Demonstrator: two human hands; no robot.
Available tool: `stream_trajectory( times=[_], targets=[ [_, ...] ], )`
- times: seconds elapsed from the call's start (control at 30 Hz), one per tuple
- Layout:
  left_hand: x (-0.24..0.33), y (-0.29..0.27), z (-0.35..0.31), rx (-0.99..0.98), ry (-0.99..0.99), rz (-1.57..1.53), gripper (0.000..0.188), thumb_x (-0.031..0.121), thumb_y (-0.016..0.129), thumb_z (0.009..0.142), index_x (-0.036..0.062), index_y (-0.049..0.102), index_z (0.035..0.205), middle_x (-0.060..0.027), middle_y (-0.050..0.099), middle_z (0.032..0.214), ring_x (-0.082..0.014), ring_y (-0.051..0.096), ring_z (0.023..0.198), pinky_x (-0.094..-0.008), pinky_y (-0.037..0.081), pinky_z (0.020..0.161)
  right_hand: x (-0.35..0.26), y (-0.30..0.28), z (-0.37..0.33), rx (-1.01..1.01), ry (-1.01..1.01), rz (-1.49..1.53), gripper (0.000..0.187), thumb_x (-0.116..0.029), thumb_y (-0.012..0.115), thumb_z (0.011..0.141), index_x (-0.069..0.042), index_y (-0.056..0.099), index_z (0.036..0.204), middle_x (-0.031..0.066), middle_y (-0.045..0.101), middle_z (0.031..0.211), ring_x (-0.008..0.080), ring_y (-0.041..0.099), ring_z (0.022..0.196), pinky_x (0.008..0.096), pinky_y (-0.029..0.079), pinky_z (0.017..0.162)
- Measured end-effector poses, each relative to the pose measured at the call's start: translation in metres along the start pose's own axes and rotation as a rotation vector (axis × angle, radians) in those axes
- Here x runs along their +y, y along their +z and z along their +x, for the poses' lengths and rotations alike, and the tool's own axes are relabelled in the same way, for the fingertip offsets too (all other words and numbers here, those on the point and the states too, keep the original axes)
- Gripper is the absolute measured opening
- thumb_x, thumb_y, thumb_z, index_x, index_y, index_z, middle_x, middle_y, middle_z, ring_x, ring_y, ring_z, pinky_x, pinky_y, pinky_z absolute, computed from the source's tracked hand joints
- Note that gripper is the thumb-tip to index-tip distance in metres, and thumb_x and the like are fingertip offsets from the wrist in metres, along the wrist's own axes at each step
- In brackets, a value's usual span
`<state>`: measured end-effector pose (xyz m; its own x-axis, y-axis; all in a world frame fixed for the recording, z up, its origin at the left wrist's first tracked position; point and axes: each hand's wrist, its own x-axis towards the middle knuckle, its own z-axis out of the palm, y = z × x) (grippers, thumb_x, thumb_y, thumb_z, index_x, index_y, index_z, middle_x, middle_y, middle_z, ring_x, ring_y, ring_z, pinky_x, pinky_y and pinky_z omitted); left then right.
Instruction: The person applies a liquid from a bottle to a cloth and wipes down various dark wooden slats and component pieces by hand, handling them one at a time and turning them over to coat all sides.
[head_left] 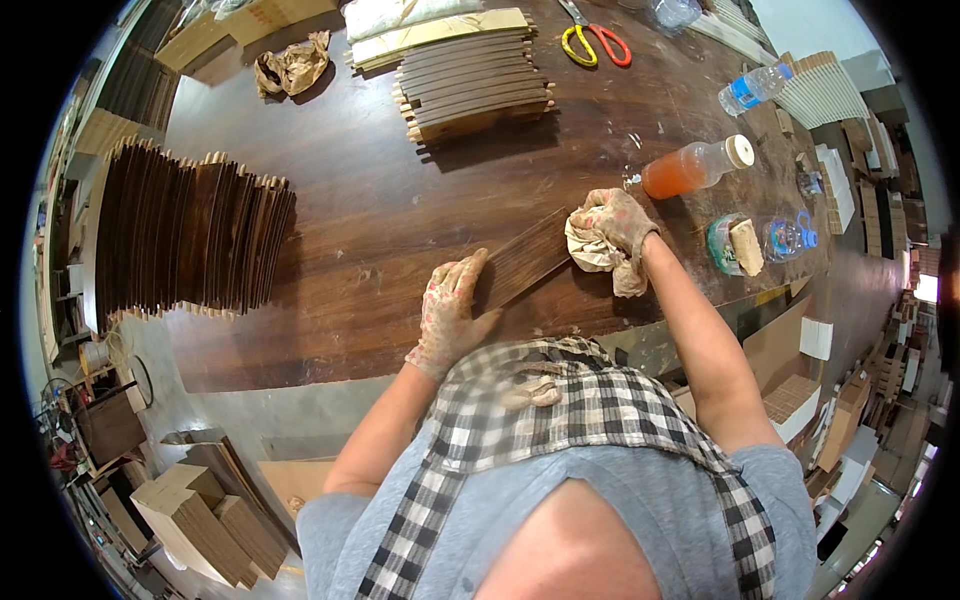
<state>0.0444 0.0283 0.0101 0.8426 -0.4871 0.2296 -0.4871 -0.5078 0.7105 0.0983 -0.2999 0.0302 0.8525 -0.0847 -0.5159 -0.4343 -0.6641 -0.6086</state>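
A dark brown wooden slat (532,255) lies aslant between my hands on the worktop. My left hand (449,305), in a patterned work glove, grips its left end with the thumb on the near side. At the slat's right end, my gloved right hand (618,225) clutches a crumpled cream cloth (592,248) and presses it against the wood. The fingertips of that hand are partly hidden by the cloth. Just beyond my right hand stands a bottle of orange liquid (683,172) with a pale cap, tilted in the view.
Dark slats with pale dowel ends (190,235) stand stacked at left, and another stack (470,85) sits at the far middle. Scissors (596,45), a crumpled brown cloth (292,66), a water bottle (755,90) and a cut bottle with a sponge-like block (746,248) are on the table (330,335).
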Motion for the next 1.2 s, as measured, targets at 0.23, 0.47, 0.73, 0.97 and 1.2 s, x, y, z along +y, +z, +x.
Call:
stream_trajectory(
  times=[0.23,0.47,0.73,0.97,1.2],
  targets=[
    [-0.003,0.001,-0.002,-0.008,-0.014,0.007,0.095,0.014,0.087,0.062,0.0055,0.047,0.148,-0.0158,0.061,0.129,-0.0378,0.055,0.119,-0.0479,0.047,0.102,-0.021,0.002,-0.003,0.048,-0.002,-0.239,0.049,-0.051,0.081,0.073,-0.005,0.076,0.091,0.0189,0.075,0.091,0.0331,0.072,0.091,0.0416,0.054,0.083],
    [0.003,-0.001,0.001,-0.044,-0.042,0.043,0.092,0.016,0.083,0.071,0.0062,0.041,0.152,-0.0167,0.059,0.131,-0.0386,0.052,0.123,-0.0492,0.042,0.106,0.040,0.004,-0.015,0.377,-0.206,0.398,0.021,-0.025,0.077,0.087,-0.005,0.072,0.084,0.0060,0.072,0.082,0.0136,0.067,0.078,0.0298,0.052,0.071],
    [0.008,-0.008,-0.001,-0.095,-0.085,0.072,0.101,0.013,0.086,0.065,0.0010,0.037,0.153,-0.0155,0.061,0.133,-0.0388,0.052,0.124,-0.0502,0.040,0.107,-0.044,0.069,-0.043,0.416,-0.767,-0.342,0.025,-0.024,0.075,0.083,-0.009,0.069,0.102,0.0107,0.067,0.104,0.0270,0.060,0.105,0.0431,0.048,0.094],
    [0.026,-0.025,-0.007,-0.047,-0.167,0.258,0.102,0.025,0.088,0.066,0.0041,0.039,0.153,-0.0211,0.042,0.153,-0.0399,0.039,0.139,-0.0532,0.031,0.115,0.060,0.011,-0.035,0.722,-0.449,-0.231,0.021,-0.008,0.070,0.085,-0.007,0.070,0.106,0.0136,0.065,0.104,0.0326,0.061,0.104,0.0426,0.047,0.094],
    [0.030,0.007,0.035,-0.164,-0.041,0.269,0.068,0.031,0.083,0.078,0.0134,0.056,0.139,-0.0109,0.057,0.135,-0.0316,0.052,0.129,-0.0476,0.040,0.110,0.065,0.036,-0.029,0.794,-0.498,-0.169,0.025,-0.008,0.069,0.083,-0.010,0.069,0.108,0.0108,0.065,0.104,0.0324,0.060,0.105,0.0449,0.046,0.094]
  ],
)
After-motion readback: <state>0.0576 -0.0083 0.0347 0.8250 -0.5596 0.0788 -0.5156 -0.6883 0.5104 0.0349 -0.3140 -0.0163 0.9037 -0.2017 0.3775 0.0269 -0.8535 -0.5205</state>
